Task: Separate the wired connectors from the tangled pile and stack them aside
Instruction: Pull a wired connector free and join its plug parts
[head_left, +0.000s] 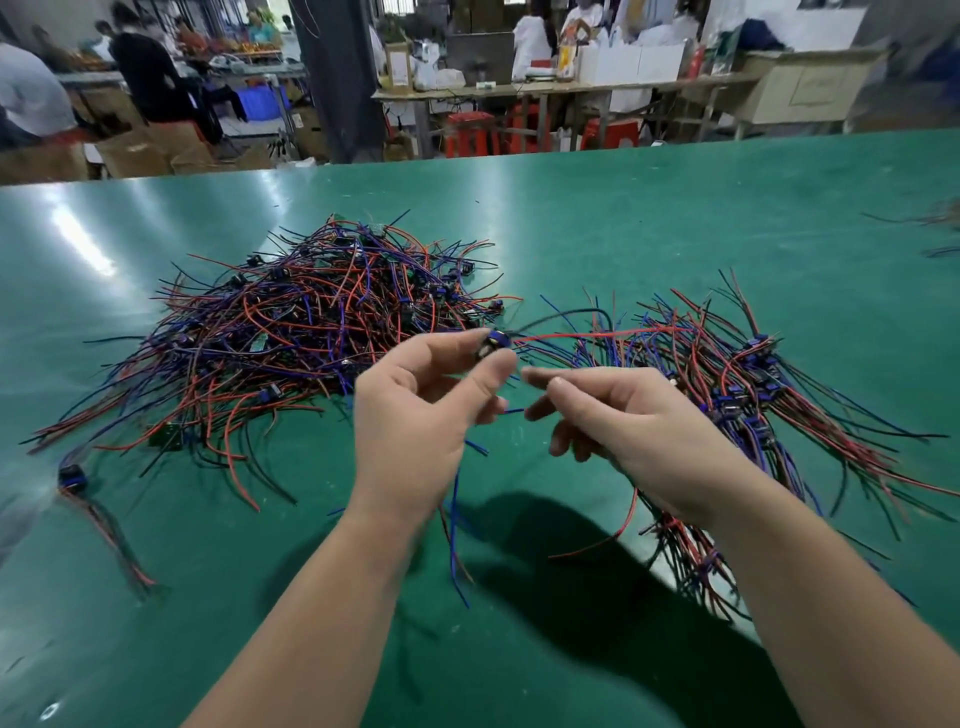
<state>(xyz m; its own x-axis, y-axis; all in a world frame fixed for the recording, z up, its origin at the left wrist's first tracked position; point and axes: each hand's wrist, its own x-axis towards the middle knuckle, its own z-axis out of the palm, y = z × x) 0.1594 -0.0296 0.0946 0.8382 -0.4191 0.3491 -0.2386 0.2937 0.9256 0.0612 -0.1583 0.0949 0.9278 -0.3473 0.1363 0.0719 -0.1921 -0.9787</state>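
tangled pile (311, 322): red, blue, black wires, left | sorted stack (737, 384): fanned, right | connector (491, 345): blue, raised between them

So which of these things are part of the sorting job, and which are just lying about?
Job: tangled pile; wired connector pinched in the left hand; right hand beside it; sorted stack on the right.
Lying about: red stools; cardboard boxes; workbench behind the green table.

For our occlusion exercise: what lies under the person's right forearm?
The stack of wired connectors passes beneath the right forearm; red and blue wires emerge on both sides. The stretch directly under the arm is covered and cannot be seen.
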